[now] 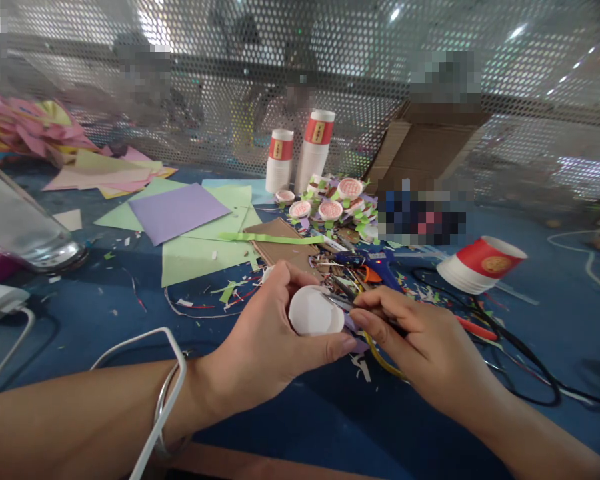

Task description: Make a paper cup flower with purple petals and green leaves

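Note:
My left hand (275, 327) is closed around a small white cut-down paper cup (314, 311), its round white inner face turned up toward me. A bit of purple paper (361, 341) shows beside the cup's lower right. My right hand (410, 333) pinches a slim metal tool (339, 302) between thumb and fingers. Its pointed tip reaches over the cup's upper right edge. The fingers hide the rest of the tool, so whether it is scissors or tweezers I cannot make out. Both hands are just above the blue table (330, 420).
Behind my hands lie a blue glue gun (387, 270), brown cardboard (280, 247), scraps and several decorated cup bottoms (330, 211). Stacked paper cups (313, 160) stand farther back; another red-and-white cup (483, 265) tilts at right. Coloured paper (180, 210) and a glass (25, 220) are left. A white cable (173, 373) crosses my left wrist.

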`<state>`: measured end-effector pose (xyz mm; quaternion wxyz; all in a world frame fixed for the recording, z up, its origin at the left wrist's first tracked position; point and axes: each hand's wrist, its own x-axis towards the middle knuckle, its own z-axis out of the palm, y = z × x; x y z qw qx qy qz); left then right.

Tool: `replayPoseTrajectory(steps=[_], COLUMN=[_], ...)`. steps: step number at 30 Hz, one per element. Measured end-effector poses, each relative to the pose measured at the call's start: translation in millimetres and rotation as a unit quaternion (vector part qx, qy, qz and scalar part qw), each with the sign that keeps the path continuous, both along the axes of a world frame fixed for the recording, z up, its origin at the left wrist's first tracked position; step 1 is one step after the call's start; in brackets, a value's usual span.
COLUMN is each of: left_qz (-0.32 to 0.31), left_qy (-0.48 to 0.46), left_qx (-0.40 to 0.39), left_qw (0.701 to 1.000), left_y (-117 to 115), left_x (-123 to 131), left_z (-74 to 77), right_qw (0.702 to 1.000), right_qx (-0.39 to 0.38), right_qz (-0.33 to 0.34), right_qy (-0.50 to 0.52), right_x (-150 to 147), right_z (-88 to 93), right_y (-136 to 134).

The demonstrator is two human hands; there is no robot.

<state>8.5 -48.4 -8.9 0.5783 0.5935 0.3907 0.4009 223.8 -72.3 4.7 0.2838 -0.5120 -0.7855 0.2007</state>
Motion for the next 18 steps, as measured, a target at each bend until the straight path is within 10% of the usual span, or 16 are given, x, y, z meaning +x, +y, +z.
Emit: replayPoseTrajectory(steps=[18], left_qz=[-0.064], left_qy=[-0.086], left_qx=[-0.091], left_qw=[0.99], left_y=[5.6], left_x=[-0.8], left_z=[8.0], right_qw=[1.0], right_qx=[0.009], right_qz=[-0.018], right_qy=[0.0], right_x=[1.8], right_z=[4.1], right_y=[0.5])
